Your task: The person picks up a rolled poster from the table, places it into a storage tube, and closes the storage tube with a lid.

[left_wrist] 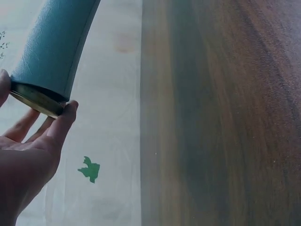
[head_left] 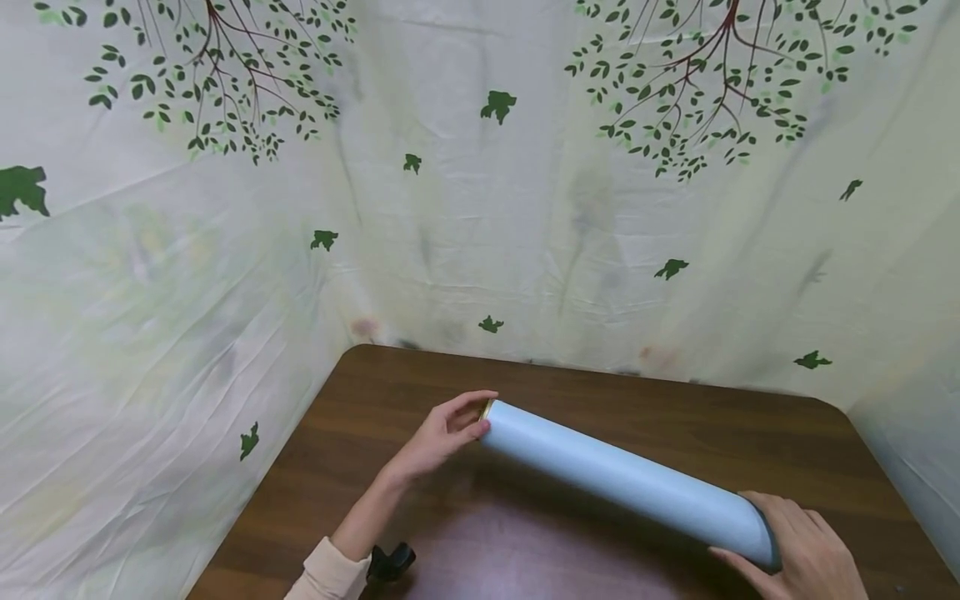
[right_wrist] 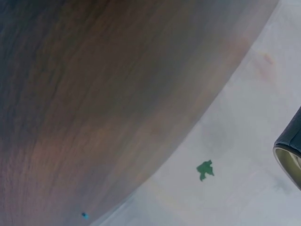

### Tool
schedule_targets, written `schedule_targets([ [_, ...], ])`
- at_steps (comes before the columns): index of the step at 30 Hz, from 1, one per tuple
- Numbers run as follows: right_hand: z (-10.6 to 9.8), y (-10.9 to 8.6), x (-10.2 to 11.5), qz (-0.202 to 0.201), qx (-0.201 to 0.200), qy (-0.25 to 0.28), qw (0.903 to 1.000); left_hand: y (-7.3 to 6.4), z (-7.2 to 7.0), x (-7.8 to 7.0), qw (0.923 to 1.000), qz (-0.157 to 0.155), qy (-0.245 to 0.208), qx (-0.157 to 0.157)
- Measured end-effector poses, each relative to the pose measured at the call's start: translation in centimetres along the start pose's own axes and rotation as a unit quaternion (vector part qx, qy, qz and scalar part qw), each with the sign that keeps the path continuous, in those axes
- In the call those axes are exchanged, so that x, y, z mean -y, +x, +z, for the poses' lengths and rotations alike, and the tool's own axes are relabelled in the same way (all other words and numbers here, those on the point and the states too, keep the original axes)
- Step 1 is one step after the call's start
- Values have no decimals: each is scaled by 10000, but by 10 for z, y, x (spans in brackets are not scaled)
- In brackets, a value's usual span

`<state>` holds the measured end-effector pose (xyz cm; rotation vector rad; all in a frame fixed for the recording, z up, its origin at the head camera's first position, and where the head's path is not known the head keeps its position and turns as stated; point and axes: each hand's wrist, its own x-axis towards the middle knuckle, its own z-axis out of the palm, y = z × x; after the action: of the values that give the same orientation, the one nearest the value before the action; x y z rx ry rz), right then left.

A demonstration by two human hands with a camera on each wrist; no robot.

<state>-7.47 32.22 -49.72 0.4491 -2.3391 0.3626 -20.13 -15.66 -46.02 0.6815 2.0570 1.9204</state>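
Observation:
A long light-blue tube (head_left: 622, 479) is held in the air above the table, slanting down from left to right in the head view. At its upper left end, which has a gold-coloured rim (left_wrist: 37, 100), my left hand (head_left: 442, 433) pinches it between thumb and fingers. My right hand (head_left: 810, 546) grips the lower right end, thumb below and fingers over the top. In the left wrist view the left hand (left_wrist: 35, 150) has its fingertips on the rim. The right wrist view catches only one end of the tube (right_wrist: 290, 141); the right hand is out of that view.
The dark brown wooden table (head_left: 420, 375) has rounded far corners. Behind and beside it hangs a pale cloth (head_left: 450, 233) printed with branches and green leaves. A black strap device (head_left: 392, 562) sits at the left wrist. A tiny blue speck (right_wrist: 84, 215) lies near the table edge.

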Motion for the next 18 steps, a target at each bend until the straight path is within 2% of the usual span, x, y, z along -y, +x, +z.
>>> schedule_targets([
  [5, 1, 3, 0, -66, -69, 116, 9999, -1, -4, -4, 9997, 162, -65, 155],
  [9, 0, 4, 2, -50, -31, 156, 9999, -3, -5, -7, 9998, 97, -7, 194],
  [14, 2, 4, 2, -53, -52, 165, 9998, -5, -6, -5, 9998, 47, 31, 181],
  [18, 4, 4, 4, -10, -50, 182, 9998, -5, -5, -1, 9995, 215, -168, 185],
])
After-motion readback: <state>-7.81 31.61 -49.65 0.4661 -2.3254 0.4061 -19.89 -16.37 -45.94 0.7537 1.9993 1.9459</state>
